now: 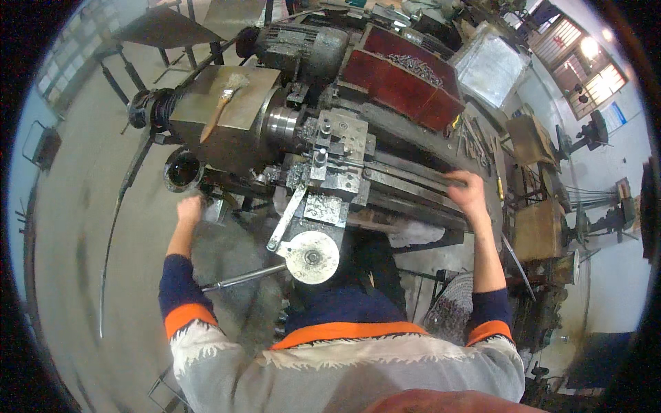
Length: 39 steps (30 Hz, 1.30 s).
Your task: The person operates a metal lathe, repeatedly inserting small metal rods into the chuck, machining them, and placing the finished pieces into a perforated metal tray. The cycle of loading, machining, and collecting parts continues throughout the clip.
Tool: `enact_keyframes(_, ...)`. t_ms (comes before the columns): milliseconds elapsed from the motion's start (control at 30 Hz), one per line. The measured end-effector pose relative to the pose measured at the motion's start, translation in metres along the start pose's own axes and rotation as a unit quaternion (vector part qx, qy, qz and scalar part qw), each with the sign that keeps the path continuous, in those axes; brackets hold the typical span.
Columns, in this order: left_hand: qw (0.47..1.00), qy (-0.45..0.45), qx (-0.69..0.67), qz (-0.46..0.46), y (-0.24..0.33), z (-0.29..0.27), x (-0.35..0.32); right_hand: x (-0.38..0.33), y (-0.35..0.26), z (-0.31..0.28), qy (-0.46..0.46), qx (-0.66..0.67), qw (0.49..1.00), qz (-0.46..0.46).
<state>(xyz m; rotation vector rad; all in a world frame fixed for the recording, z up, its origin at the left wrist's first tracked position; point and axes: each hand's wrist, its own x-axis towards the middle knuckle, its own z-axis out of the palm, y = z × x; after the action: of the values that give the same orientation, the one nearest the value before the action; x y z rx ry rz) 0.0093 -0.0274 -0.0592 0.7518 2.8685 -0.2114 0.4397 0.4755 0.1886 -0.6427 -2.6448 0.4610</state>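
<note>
My left hand is closed in a fist beside the headstock of a small metal lathe, just below a dark round cup-shaped part; whatever it grips is hidden. On the far side, my right hand is curled over the right end of the lathe bed, fingers bent; what they close on cannot be made out. Between my hands sit the tool post, a flat lever and a pale round handwheel. Metal chips lie around the chuck.
A wooden-handled brush lies on the headstock cover. Behind stand a motor and a red box holding many small metal parts. Hand tools lie at the right. A metal rod handle sticks out left of the handwheel.
</note>
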Motion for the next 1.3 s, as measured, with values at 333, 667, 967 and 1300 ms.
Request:
enact_keyframes(333,0.975,0.036,-0.185,-0.117,-0.043,-0.039,-0.101,-0.144,0.21,-0.067,0.022,-0.17,0.942,0.29)
enact_keyframes(667,0.736,0.191,-0.539,-0.361,-0.016,-0.031,-0.245,-0.244,0.332,-0.075,-0.096,-0.356,0.804,0.466)
enact_keyframes(967,0.729,0.329,-0.486,-0.351,-0.011,-0.038,-0.205,-0.276,0.217,-0.035,-0.016,-0.288,0.795,0.534)
enact_keyframes(1300,0.745,0.321,-0.476,-0.339,-0.021,-0.04,-0.182,-0.303,0.221,-0.02,0.042,-0.253,0.827,0.5)
